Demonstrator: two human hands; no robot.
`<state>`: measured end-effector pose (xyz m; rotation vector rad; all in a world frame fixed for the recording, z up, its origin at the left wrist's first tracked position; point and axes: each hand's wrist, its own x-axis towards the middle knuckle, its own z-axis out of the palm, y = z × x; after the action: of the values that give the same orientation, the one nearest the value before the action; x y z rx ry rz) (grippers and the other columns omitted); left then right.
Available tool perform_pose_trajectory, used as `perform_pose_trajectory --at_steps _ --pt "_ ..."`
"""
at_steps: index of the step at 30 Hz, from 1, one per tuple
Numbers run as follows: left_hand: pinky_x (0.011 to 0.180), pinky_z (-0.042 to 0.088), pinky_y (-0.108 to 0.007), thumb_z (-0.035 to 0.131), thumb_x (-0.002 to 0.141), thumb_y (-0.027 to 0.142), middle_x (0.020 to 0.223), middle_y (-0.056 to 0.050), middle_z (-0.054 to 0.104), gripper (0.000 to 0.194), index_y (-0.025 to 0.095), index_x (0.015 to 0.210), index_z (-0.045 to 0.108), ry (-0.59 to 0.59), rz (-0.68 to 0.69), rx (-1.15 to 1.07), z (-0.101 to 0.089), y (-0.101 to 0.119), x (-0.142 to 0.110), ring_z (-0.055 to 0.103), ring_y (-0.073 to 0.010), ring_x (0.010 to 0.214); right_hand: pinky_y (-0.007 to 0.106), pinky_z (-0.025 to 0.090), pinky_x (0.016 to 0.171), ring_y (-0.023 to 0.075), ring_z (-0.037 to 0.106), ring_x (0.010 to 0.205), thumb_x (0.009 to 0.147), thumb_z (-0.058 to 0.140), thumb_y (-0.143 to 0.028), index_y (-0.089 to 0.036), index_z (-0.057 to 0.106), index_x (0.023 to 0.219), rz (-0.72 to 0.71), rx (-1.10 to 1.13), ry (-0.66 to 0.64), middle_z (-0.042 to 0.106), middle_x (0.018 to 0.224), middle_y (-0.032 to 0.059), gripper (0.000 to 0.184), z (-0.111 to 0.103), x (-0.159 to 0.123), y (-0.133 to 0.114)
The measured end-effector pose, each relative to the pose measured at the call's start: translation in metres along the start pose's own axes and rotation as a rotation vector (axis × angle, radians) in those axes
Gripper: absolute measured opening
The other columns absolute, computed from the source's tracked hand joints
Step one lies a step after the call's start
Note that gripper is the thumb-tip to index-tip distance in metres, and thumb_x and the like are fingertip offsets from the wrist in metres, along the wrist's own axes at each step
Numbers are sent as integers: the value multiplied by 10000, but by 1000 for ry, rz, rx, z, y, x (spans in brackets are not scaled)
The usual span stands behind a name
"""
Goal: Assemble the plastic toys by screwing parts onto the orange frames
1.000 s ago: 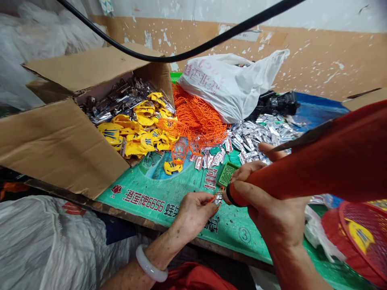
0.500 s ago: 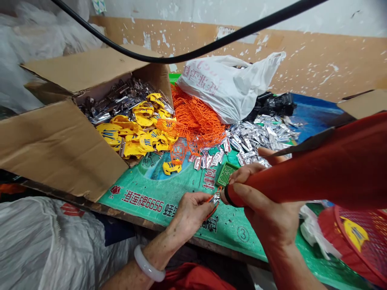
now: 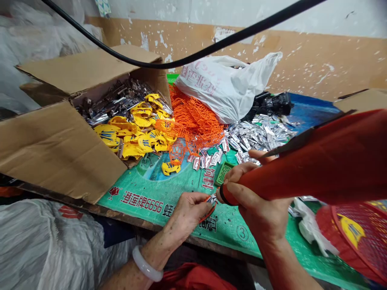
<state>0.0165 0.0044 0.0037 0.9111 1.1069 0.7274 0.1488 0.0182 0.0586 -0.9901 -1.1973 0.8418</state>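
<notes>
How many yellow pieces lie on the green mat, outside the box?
1: the yellow piece on the mat, just below the orange lattice; more may be hidden under that lattice.

wall: i see white plaster [image 3: 302, 16] above a tan band [image 3: 314, 68], both flaking in patches
cable: a black cable [image 3: 193, 60] sags across my view
bench: a bench edge [image 3: 223, 253] runs under a green sheet [image 3: 145, 181], with a blue sheet [image 3: 311, 112] at the far right
left side: white sacks [image 3: 39, 52] heap up
light: soft and even
</notes>
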Motion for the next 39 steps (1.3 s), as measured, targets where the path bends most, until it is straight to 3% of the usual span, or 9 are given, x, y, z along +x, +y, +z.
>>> perform_pose_trajectory --at_steps 8,11,13,16,19,22,27,31,39 --pt "492 192 -238 679 644 322 509 46 435 207 116 652 697 42 0 -114 3 -5 -2 309 -73 504 361 529 661 158 601 650 656 688 -95 -275 551 1058 19 79 -27 594 688 -43 462 0 -2 -2" --pt "502 263 -215 704 625 291 555 24 539 188 115 689 711 44 -45 -184 0 -3 -3 399 -76 518 321 520 563 157 599 606 627 709 -97 -286 507 1161 69 194 -46 604 669 -48 601 -3 5 -12" --pt "531 317 -203 724 625 287 619 6 603 212 117 751 717 77 -62 -227 -5 -1 -3 459 -83 551 289 498 478 165 600 583 603 722 -99 -290 506 1174 57 249 7 610 649 -50 640 -10 15 -18" --pt "541 343 -191 733 657 312 691 1 636 248 134 828 705 126 -53 -269 -15 -2 -2 495 -83 583 269 482 413 157 590 533 586 732 -97 -250 586 1066 -33 185 206 617 637 -44 524 -24 34 -19" --pt "570 371 -193 726 680 330 735 0 643 261 148 864 692 115 -35 -308 -21 -4 -1 515 -90 622 255 474 406 114 551 481 573 755 -109 -190 636 738 -48 87 324 608 625 -35 218 -36 48 -4" --pt "613 392 -196 717 697 335 756 -8 650 263 140 872 694 102 -24 -257 -22 -4 0 524 -95 653 248 446 405 91 517 461 553 789 -161 -174 613 581 21 29 299 602 615 -30 179 -39 51 17" --pt "575 376 -178 711 688 334 735 -1 627 266 126 852 692 106 -21 -194 -18 1 1 490 -75 618 275 437 448 107 512 485 546 821 -264 -158 655 631 121 -21 225 601 606 -18 215 -33 44 40" --pt "466 329 -179 705 657 325 649 28 563 281 123 849 671 151 -30 -170 -18 3 1 406 -56 512 282 435 464 124 524 505 533 822 -248 -163 643 631 125 -24 217 601 583 -23 222 -31 44 43" --pt "441 384 -179 637 617 246 622 27 569 175 135 750 615 144 -75 -159 -15 4 0 458 -59 482 273 427 453 116 502 473 536 802 -251 -175 653 597 129 -53 218 582 538 -30 178 -27 46 40"
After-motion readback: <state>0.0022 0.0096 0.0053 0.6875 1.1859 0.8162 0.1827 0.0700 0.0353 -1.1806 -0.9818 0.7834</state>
